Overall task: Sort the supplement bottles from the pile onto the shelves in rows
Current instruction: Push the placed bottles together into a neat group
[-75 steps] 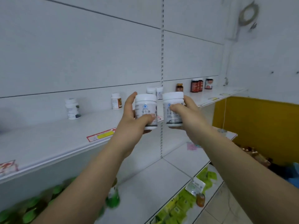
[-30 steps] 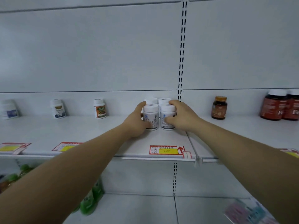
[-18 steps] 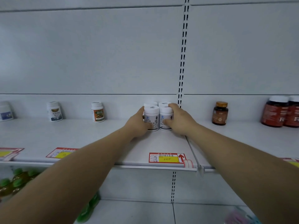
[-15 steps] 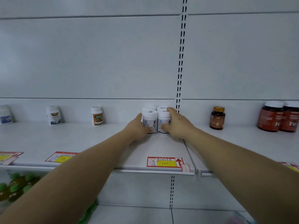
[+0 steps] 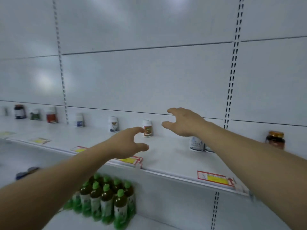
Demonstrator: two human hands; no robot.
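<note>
My left hand (image 5: 127, 142) and my right hand (image 5: 184, 122) hover above the white shelf (image 5: 166, 156), both empty with fingers loosely spread. The white bottles with blue labels (image 5: 196, 144) stand on the shelf below my right forearm, which hides part of the group. A small white bottle with a red-brown label (image 5: 147, 128) stands at the back between my two hands. Further left stand a white bottle (image 5: 113, 124) and another white bottle (image 5: 78, 120). A brown bottle with a gold cap (image 5: 275, 140) stands to the right.
More bottles, dark, green-labelled and red-labelled (image 5: 51, 115), line the back of the shelf at far left. Price tags (image 5: 214, 177) sit along the shelf's front edge. Green-capped drink bottles (image 5: 106, 198) stand clustered on the lower shelf. A slotted upright (image 5: 230, 90) divides the back panel.
Both hands have let go of the two white bottles and lifted away to the left. The bottles stay on the shelf. The view has swung left.
</note>
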